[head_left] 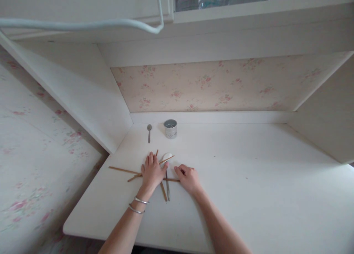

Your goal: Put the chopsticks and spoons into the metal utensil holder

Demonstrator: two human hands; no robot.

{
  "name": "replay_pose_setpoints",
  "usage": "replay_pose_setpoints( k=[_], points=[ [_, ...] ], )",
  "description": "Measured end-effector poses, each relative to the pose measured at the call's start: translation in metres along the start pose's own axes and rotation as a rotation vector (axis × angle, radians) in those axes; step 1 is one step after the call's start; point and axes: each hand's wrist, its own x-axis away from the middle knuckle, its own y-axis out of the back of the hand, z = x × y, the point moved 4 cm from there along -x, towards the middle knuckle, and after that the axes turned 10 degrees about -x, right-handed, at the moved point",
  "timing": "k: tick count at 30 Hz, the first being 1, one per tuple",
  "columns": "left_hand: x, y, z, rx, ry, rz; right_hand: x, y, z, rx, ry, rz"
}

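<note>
My left hand (151, 171) lies palm down over several crossed wooden chopsticks (124, 170), with its fingers stretched forward. Part of the pile is hidden beneath it. Under and beside its thumb a slim metal handle (167, 191) points toward me. A white rounded piece (167, 156) shows just beyond the thumb; whether it joins that handle is unclear. My right hand (188, 176) rests on the table with curled fingers, touching or very near the right end of one chopstick. Anything inside those fingers is hidden.
A perforated metal cup (170, 129) stands upright toward the back of the white table (249, 202). To its left lies a small metal spoon (149, 130). Side panels flank the table, and a shelf (235, 36) with a white rod (83, 26) hangs overhead.
</note>
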Motion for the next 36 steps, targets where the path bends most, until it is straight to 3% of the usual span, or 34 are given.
replay_pose_setpoints(
  k=[4, 8, 10, 14, 18, 23, 30, 33, 36],
  points=[
    [0.0, 0.002, 0.008, 0.046, -0.038, 0.003, 0.001, -0.001, -0.002, -0.01, -0.009, 0.001],
    [-0.012, 0.023, 0.021, 0.036, -0.135, -0.091, 0.001, -0.003, -0.003, -0.021, -0.013, -0.006],
    [-0.029, 0.038, 0.03, 0.005, -0.192, -0.144, 0.0, -0.004, -0.004, -0.021, -0.016, -0.015],
    [-0.088, 0.056, 0.051, -0.052, -0.199, -0.102, 0.0, -0.004, -0.004, -0.023, -0.03, -0.045],
    [-0.145, 0.048, 0.066, -0.076, -0.131, -0.032, -0.001, -0.003, -0.002, -0.025, -0.038, -0.079],
    [-0.179, 0.024, 0.07, -0.072, -0.068, 0.069, -0.004, -0.003, 0.002, -0.026, -0.035, -0.099],
    [-0.191, 0.013, 0.066, -0.08, -0.069, 0.154, -0.01, -0.002, 0.002, -0.031, -0.051, -0.133],
    [-0.18, 0.01, 0.072, -0.076, -0.127, 0.183, -0.012, -0.001, 0.001, -0.039, -0.06, -0.132],
    [-0.152, 0.009, 0.084, -0.059, -0.216, 0.169, -0.01, -0.002, -0.001, -0.049, -0.072, -0.123]
  ],
)
